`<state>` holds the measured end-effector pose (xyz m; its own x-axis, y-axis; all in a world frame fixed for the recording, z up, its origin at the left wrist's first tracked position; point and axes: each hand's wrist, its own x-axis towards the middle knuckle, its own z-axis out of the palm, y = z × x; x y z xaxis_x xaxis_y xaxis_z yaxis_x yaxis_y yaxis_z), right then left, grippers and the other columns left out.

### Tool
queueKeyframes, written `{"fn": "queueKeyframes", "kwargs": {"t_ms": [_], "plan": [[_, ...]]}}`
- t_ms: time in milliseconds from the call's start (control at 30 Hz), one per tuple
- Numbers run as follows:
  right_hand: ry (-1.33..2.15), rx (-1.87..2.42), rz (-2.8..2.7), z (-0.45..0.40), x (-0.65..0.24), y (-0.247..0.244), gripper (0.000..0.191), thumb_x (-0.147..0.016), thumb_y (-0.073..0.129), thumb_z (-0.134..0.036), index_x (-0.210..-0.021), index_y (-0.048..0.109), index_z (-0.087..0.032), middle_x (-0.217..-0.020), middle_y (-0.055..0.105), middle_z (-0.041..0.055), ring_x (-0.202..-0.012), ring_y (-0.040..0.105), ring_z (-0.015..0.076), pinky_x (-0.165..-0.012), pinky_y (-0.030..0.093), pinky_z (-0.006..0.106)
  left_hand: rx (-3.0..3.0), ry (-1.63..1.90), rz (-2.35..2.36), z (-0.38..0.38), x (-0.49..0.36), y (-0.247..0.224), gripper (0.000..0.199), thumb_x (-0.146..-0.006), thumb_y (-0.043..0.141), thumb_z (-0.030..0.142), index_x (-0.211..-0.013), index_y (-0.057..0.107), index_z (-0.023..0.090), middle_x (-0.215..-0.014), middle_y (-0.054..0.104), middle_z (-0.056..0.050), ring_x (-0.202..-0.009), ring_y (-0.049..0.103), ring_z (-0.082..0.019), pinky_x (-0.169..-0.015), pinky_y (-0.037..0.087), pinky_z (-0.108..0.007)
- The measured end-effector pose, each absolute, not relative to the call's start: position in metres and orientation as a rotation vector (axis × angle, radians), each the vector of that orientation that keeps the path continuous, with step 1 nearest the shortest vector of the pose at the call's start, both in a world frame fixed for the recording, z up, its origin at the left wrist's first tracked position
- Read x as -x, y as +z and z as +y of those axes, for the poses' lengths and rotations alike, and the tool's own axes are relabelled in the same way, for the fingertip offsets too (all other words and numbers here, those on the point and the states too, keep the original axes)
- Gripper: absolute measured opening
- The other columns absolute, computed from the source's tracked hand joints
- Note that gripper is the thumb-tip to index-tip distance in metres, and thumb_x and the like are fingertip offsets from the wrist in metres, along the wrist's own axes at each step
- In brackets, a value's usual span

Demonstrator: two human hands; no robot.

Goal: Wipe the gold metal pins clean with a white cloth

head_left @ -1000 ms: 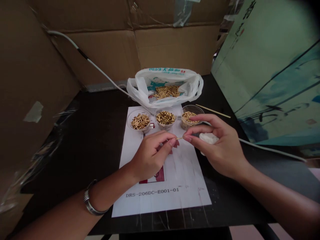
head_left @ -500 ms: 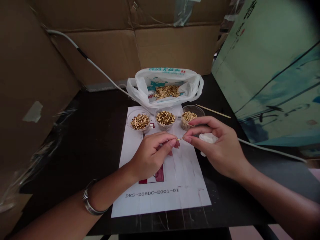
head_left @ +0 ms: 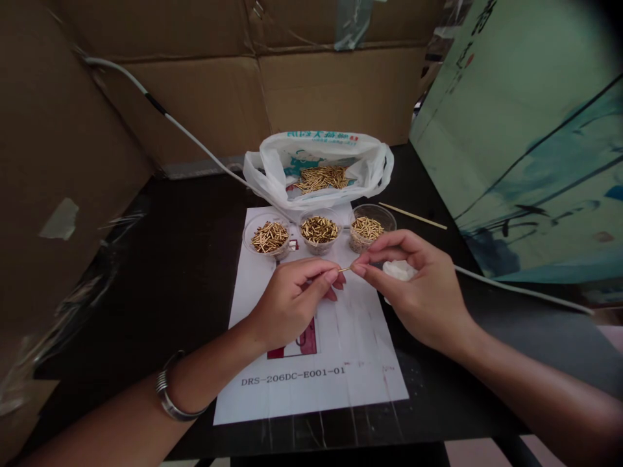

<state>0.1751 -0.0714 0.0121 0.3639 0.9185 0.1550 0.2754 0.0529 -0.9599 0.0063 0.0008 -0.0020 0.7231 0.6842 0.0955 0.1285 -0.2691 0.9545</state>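
A thin brass-coloured pin (head_left: 344, 269) lies level between my two hands above the printed sheet (head_left: 341, 337). My left hand (head_left: 292, 298) pinches its left end between thumb and forefinger. At the other end, the thumb and forefinger of my right hand (head_left: 418, 285) close on the pin's tip. Just beyond my hands stand three clear plastic cups holding small brass pieces: a left cup (head_left: 248, 243), a middle cup (head_left: 318, 248) and a right cup (head_left: 389, 217), the last close to my right fingers. Whether the pin is one piece or two joined parts, I cannot tell.
Behind the cups sits a white plastic bag (head_left: 272, 181) with many brass pins inside. A crumpled tissue (head_left: 399, 270) lies by my right hand, and a thin wooden stick (head_left: 413, 216) farther back. Cardboard walls (head_left: 341, 91), a painted panel (head_left: 525, 162) and a white cable (head_left: 195, 145) surround the dark table (head_left: 185, 272).
The whole view has shifted slightly. Both hands keep the same pinch on the pin, and my right fingers sit a little lower, uncovering more of the right cup.
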Motion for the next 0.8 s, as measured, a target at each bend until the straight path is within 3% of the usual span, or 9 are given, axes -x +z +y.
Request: {"fn": "queueKeyframes", "kwargs": {"t_ms": [433, 800], "plan": [[0.545, 1.525, -1.312, -0.0728, -0.1774, 0.0106, 0.015, -0.077, 0.070, -0.025, -0.086, 0.058, -0.021, -0.084, 0.065, 0.0030, -0.079, 0.064, 0.0190, -0.074, 0.053, 0.034, -1.905, 0.607, 0.656, 0.0005, -0.0065, -0.0015, 0.023, -0.095, 0.047, 0.025, -0.086, 0.066, 0.015, -0.078, 0.065, -0.002, -0.074, 0.061, -0.012, -0.070, 0.049, -0.024], [0.655, 1.504, -1.219, -0.0721, -0.1768, 0.0075, 0.019, -0.075, 0.072, -0.027, -0.083, 0.056, -0.021, -0.083, 0.065, 0.0037, -0.078, 0.064, 0.0201, -0.073, 0.053, 0.036, -1.890, 0.608, 0.676, -0.0001, -0.0063, -0.0026, 0.022, -0.094, 0.047, 0.024, -0.089, 0.066, 0.015, -0.078, 0.066, -0.003, -0.074, 0.062, -0.012, -0.069, 0.049, -0.024]]}}
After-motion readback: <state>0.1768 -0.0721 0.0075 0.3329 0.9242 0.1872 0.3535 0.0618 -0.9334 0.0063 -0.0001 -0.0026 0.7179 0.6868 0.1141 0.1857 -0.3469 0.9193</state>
